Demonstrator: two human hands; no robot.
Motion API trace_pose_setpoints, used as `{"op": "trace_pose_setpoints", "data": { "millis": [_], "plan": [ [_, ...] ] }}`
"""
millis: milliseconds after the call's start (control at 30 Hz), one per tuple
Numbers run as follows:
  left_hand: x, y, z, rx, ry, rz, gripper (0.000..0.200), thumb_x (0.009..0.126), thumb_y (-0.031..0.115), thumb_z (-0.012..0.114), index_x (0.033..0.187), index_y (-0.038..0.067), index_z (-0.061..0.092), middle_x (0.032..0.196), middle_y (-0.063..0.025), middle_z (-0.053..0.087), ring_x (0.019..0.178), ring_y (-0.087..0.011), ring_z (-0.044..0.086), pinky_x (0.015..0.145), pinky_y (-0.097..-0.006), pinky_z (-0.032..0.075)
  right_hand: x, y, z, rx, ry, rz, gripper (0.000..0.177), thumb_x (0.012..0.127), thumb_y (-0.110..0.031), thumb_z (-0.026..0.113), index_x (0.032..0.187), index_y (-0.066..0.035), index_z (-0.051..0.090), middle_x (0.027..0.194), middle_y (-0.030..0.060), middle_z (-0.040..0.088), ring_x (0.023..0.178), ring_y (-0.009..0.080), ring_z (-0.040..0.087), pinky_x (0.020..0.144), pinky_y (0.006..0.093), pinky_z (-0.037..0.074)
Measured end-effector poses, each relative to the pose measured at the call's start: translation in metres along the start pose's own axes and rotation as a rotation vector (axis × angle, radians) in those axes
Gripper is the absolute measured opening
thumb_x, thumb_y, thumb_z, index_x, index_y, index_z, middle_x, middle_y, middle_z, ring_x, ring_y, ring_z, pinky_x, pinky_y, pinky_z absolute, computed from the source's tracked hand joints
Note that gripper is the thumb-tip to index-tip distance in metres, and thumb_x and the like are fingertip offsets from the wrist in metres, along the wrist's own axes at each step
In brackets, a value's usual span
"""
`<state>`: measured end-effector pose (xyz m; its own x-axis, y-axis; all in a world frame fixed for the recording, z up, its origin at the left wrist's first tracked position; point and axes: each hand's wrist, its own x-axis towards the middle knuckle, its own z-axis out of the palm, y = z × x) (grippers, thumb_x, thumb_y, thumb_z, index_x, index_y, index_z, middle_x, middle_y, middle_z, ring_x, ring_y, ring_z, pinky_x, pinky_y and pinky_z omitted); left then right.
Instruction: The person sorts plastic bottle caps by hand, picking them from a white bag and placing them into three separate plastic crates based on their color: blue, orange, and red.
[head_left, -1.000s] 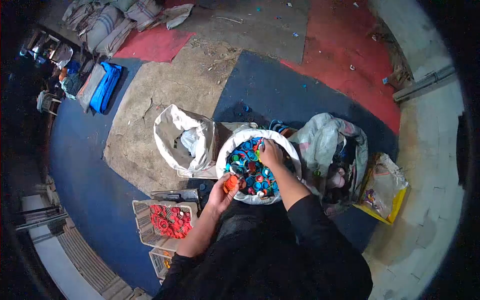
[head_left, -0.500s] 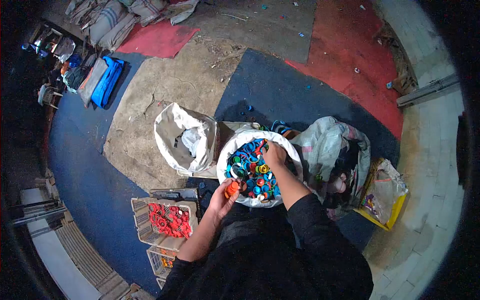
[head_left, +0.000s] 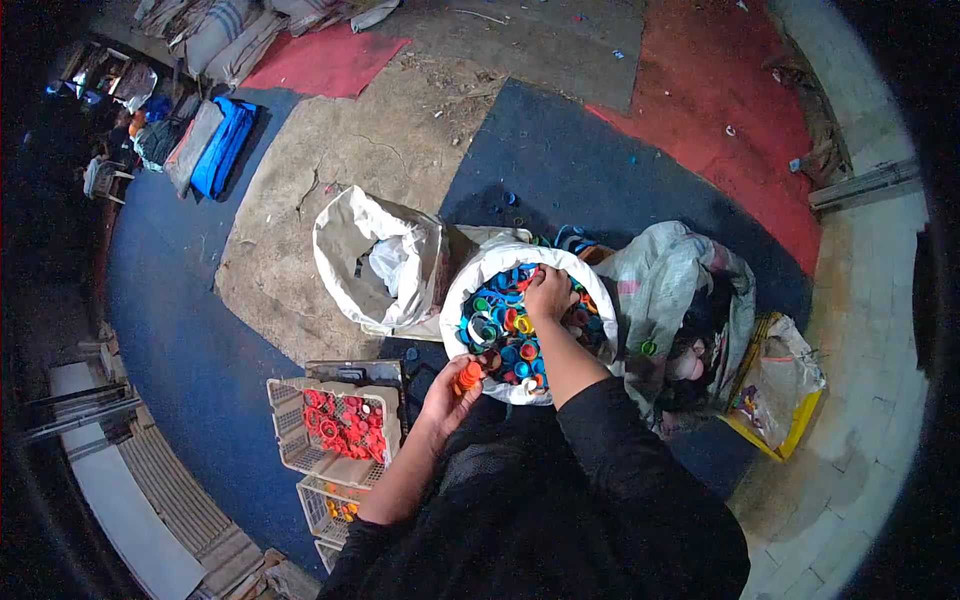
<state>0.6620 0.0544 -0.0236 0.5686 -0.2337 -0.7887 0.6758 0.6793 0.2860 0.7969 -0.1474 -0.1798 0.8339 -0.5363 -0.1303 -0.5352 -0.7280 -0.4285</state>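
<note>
your left hand (head_left: 445,395) sits at the near rim of the white sack (head_left: 452,300), fingers curled round a small stack of orange caps (head_left: 467,376) that pokes up out of the grip, roughly upright. your right hand (head_left: 550,295) is deeper in, at the far side of the sack, fingertips down among the mixed caps (head_left: 505,340); whether they pinch one or lie loose, i cannot tell. the crate (head_left: 284,432) with the red caps (head_left: 340,420) lies just to the left of the orange stack and a little nearer you, and the left hand is plainly the closer one. a second crate (head_left: 315,500) sits below it. an open white bag (head_left: 375,265) slumps beside the full sack, a grey sack (head_left: 665,280) on the right, a yellow bag (head_left: 775,390) past it. everything rests on a patchy blue, red and bare floor (head_left: 560,180) in a dim room.
</note>
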Motion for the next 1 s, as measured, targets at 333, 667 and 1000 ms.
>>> {"op": "trace_pose_setpoints", "data": {
  "millis": [333,667,1000],
  "plan": [
    [-0.022,-0.002,-0.015,-0.019,-0.044,0.062,0.016,0.100,0.021,0.055,0.108,0.008,0.059,0.107,-0.0070,0.067,0.088,-0.0144,0.067,0.069,-0.0241,0.059,0.008,-0.030,-0.013,-0.128,-0.115,0.279,0.024,0.089,-0.033,0.062,0.109,-0.025,0.072,0.118,0.0063,0.061,0.117,0.0297,0.053,0.093,0.0614,0.039],
    [-0.027,-0.005,-0.015,-0.024,-0.084,0.064,0.016,0.100,0.020,0.055,0.108,0.008,0.059,0.103,-0.0071,0.067,0.088,-0.0151,0.066,0.068,-0.0242,0.059,0.005,0.034,0.000,0.302,-0.034,-0.150,0.011,0.077,-0.021,0.077,0.083,-0.011,0.075,0.084,0.0120,0.067,0.090,0.0332,0.062,0.081,0.0436,0.048],
    [-0.011,-0.008,0.012,-0.008,-0.139,-0.026,0.017,0.099,0.021,0.057,0.106,0.005,0.060,0.097,-0.0075,0.067,0.088,-0.0165,0.067,0.070,-0.0233,0.058,-0.081,0.060,-0.123,1.162,-0.448,0.105,0.024,0.089,-0.018,0.075,0.103,0.001,0.069,0.109,0.0028,0.067,0.088,0.0089,0.064,0.075,0.0244,0.052]
  ]
}}
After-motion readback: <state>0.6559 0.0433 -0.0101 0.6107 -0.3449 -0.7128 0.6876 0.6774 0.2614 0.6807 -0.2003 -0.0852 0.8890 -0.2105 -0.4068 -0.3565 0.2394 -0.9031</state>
